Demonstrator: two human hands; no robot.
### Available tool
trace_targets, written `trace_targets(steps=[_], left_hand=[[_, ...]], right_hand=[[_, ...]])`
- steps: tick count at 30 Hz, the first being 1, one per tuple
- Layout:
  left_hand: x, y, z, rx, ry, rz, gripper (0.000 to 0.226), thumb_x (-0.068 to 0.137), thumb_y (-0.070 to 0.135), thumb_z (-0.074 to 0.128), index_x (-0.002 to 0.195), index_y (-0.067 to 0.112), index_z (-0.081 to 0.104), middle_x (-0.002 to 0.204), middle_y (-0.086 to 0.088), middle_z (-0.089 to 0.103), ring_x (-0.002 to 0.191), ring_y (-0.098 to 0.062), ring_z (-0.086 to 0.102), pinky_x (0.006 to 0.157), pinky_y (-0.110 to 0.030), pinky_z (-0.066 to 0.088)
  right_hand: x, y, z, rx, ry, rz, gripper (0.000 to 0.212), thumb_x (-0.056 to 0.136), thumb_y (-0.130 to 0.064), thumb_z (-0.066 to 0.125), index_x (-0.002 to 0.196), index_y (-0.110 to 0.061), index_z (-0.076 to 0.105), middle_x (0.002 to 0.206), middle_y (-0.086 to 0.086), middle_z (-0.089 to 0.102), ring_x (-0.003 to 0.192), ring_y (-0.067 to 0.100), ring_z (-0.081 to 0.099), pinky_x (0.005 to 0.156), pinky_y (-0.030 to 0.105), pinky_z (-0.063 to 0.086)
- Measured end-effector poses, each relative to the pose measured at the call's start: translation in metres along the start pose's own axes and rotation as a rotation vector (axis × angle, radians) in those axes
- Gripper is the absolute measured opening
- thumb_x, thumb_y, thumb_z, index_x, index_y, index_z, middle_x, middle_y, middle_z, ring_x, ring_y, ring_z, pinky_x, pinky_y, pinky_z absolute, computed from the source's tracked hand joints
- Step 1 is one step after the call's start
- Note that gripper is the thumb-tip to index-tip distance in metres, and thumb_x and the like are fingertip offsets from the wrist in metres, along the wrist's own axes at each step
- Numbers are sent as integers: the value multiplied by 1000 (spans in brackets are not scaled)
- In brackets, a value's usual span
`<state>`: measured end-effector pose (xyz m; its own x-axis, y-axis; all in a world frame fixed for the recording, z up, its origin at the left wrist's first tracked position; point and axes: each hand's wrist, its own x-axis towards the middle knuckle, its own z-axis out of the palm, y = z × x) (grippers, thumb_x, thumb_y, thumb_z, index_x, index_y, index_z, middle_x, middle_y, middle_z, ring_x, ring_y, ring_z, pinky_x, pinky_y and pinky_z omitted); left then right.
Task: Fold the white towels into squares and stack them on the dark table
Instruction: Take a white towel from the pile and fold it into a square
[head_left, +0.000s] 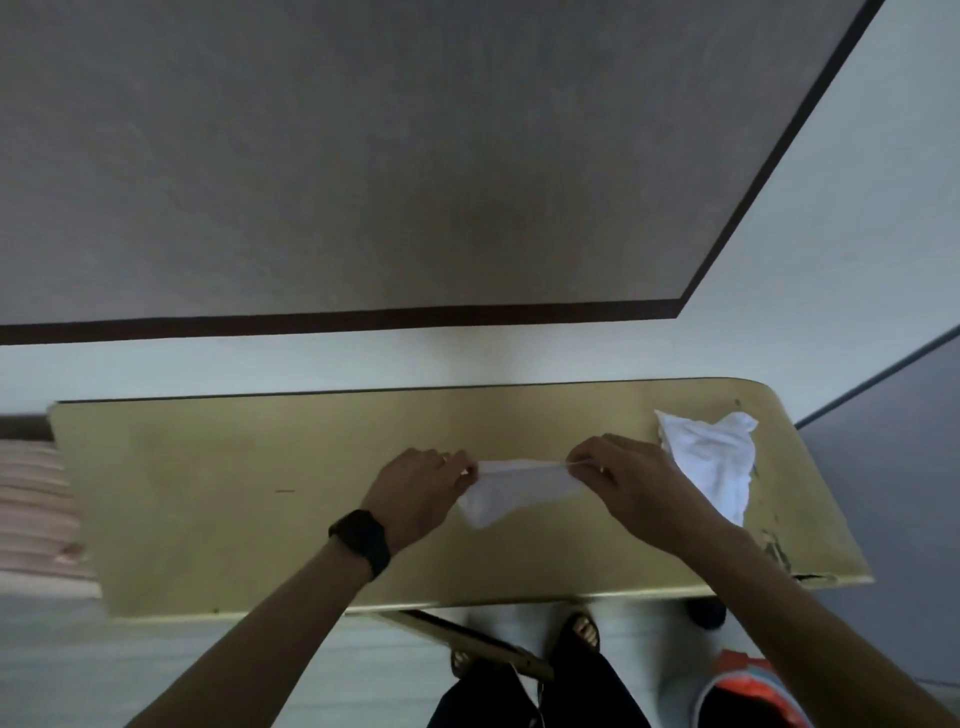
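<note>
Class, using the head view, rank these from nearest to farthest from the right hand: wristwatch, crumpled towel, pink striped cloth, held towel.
1. Held towel, pinched by the right hand itself.
2. Crumpled towel, just right of it.
3. Wristwatch, on the left wrist.
4. Pink striped cloth, at the far left edge.

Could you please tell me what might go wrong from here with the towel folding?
1. The held towel, pinched by the left hand and right hand, hangs unevenly, so the fold may come out skewed, not square.
2. The right hand appears close to the crumpled towel near the right end of the table and might drag it off.
</note>
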<state>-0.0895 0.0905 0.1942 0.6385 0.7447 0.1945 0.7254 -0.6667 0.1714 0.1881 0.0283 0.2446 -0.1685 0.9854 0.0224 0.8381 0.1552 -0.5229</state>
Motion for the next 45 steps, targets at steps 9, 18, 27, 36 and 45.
trace_targets(steps=[9, 18, 27, 36, 45], left_hand=[[-3, 2, 9, -132, -176, -124, 20, 105, 27, 35, 113, 15, 48, 96, -5, 65, 85, -28, 58, 71, -32, 31], [8, -36, 9, 16, -181, -90, 28, 97, 13, 48, 122, 14, 60, 119, -7, 61, 105, -28, 60, 93, -38, 43], [59, -81, -30, 109, 98, -185, 26, 78, 4, 79, 98, 18, 73, 81, 1, 70, 70, -24, 66, 72, -34, 52], [-6, -78, 31, 203, 28, -40, 18, 77, 15, 69, 92, 21, 75, 78, 0, 71, 72, -26, 66, 76, -34, 53], [-127, -25, 126, -14, -409, -180, 23, 64, 19, 88, 81, 27, 74, 71, 6, 69, 69, -22, 64, 72, -32, 51]], right_hand=[[9, -9, 9, 18, 4, 61, 6, 99, -25, 56, 98, -21, 61, 88, -12, 67, 75, 9, 61, 63, 18, 44], [27, 25, 7, -11, 93, 83, 6, 99, -20, 58, 100, -16, 63, 87, -6, 69, 73, 14, 61, 66, 31, 50], [88, 39, -8, -34, 315, 89, 13, 99, -18, 58, 104, -15, 70, 95, -3, 72, 78, 13, 62, 73, 27, 46], [42, 53, 68, -39, 249, 147, 8, 91, -13, 69, 97, -17, 74, 93, 0, 73, 82, 22, 67, 69, 32, 53], [-81, 76, 188, 35, -225, 414, 10, 96, -17, 61, 98, -14, 70, 96, 4, 69, 90, 29, 63, 73, 34, 43]])
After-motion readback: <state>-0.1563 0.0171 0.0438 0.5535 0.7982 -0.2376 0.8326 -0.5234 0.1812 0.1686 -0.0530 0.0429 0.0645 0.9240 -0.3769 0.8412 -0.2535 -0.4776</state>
